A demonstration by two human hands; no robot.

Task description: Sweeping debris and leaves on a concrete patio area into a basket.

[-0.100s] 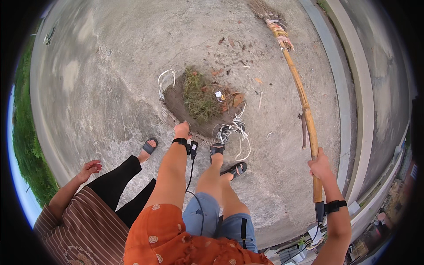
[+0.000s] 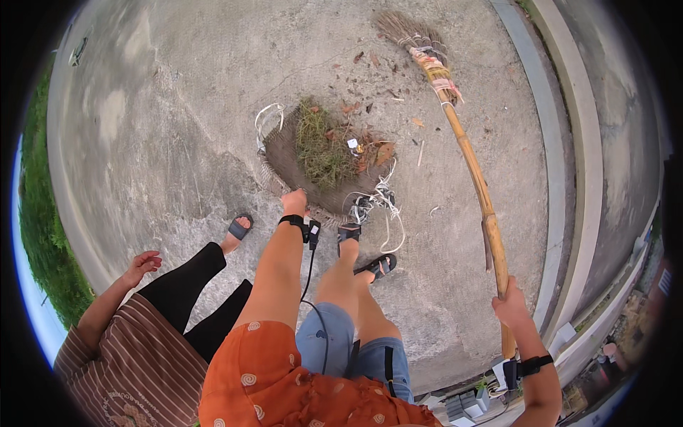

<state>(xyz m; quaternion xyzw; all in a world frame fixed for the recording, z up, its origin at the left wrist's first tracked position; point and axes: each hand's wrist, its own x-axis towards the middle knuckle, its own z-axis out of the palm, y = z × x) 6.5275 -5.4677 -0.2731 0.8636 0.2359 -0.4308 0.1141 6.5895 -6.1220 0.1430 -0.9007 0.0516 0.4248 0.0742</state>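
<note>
Outdoor daylight was bright, diffuse and fairly even over the rough grey concrete ground [image 2: 192, 156]; shadows were faint, soft-edged. The pale blue strip of sky [image 2: 37, 292] at far left was brightest. Centre was reasonably sharp, the long wooden-handled twig broom [image 2: 467, 156] slightly soft at its bristles. Fisheye distortion bowed the pale concrete curb [image 2: 588, 156]; corners went black.

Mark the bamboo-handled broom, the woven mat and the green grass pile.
Bamboo-handled broom [image 2: 469, 160]: head view, on the bamboo handle, about midway along.
Woven mat [image 2: 284, 153]: head view, on its bare brown surface, left side.
Green grass pile [image 2: 321, 146]: head view, on the middle of the grass.
</note>
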